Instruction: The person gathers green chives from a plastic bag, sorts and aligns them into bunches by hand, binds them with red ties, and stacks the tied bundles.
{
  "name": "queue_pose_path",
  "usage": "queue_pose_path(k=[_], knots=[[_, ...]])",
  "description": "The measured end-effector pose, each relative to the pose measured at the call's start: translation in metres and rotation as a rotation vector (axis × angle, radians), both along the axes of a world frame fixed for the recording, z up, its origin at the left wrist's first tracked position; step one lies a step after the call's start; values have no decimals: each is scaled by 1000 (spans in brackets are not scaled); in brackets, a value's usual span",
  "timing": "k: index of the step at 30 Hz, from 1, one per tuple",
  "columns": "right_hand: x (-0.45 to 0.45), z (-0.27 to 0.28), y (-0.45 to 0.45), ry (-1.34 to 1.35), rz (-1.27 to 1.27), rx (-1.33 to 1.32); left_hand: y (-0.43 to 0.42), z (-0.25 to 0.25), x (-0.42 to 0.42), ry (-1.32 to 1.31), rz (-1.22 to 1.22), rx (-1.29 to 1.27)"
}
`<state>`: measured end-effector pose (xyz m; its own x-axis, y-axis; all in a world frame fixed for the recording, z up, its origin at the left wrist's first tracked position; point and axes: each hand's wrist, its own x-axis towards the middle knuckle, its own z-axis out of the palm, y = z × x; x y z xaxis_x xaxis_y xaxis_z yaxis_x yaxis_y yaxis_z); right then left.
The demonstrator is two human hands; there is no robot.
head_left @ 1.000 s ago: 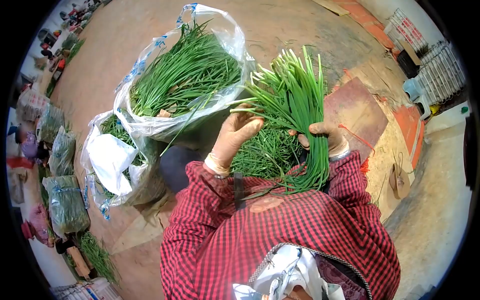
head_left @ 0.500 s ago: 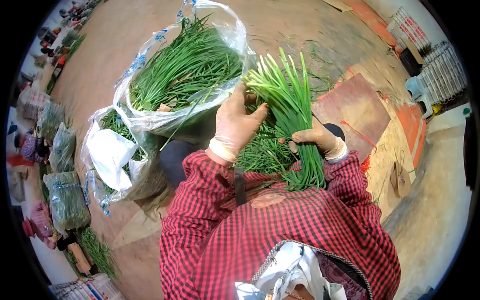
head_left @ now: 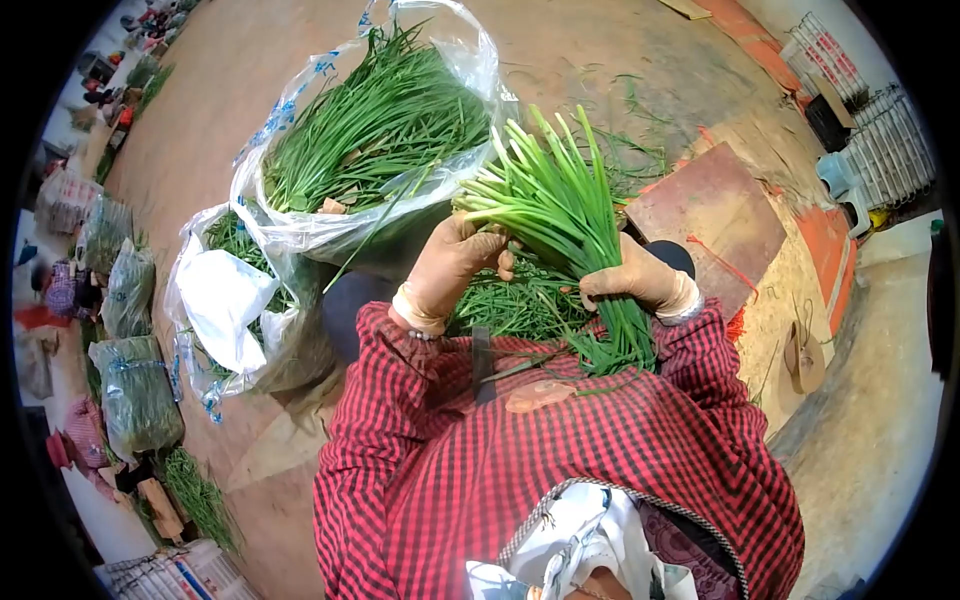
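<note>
Outward, slender pale-ended stalks (head_left: 572, 215) fan from the right hand (head_left: 645, 277).

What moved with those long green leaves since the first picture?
The bunch of long, thin green leaves with pale stems tipped to the left. The gloved left grip rose, then came back down. I can't tell if it let anything go. The gloved right grip still holds the bunch, and the big clear plastic bag stuffed with long greens stayed put.
</note>
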<state>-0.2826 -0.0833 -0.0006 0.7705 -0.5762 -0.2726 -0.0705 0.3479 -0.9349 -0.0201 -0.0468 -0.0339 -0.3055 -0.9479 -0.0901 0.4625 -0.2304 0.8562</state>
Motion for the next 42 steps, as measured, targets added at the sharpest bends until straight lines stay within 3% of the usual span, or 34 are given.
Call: queue_pose_path(k=[6, 7, 12, 14, 16, 19, 28, 31, 36, 42], knots=[[-2, -4, -2, -23, -9, 90, 2, 5, -2, -95, -46, -3], [-4, -7, -2, -35, 1, 107, 2, 10, -1, -201, -93, -130], [-9, -14, -2, -150, 31, 188, 10, 29, -7, -132, -62, -53], [-10, -19, 2, -211, 28, 221, 3, 16, 0, -105, -258, -140], [-8, -18, 3, -211, 16, 229, 1, 16, -6, -141, -255, -124], [-5, -21, 1, -233, 1, 183, 1, 13, -17, -142, 36, -50], [-9, -22, -3, -76, 66, 143, 0, 3, -7, -287, 8, -91], [-3, -24, 3, 20, -47, 121, -4, -16, -6, -588, 153, -129], [3, -24, 2, 94, -43, 52, -11, -22, -5, -441, 416, -41], [-22, -13, 11, 59, -67, 95, -26, -16, 88, -298, 860, -56]])
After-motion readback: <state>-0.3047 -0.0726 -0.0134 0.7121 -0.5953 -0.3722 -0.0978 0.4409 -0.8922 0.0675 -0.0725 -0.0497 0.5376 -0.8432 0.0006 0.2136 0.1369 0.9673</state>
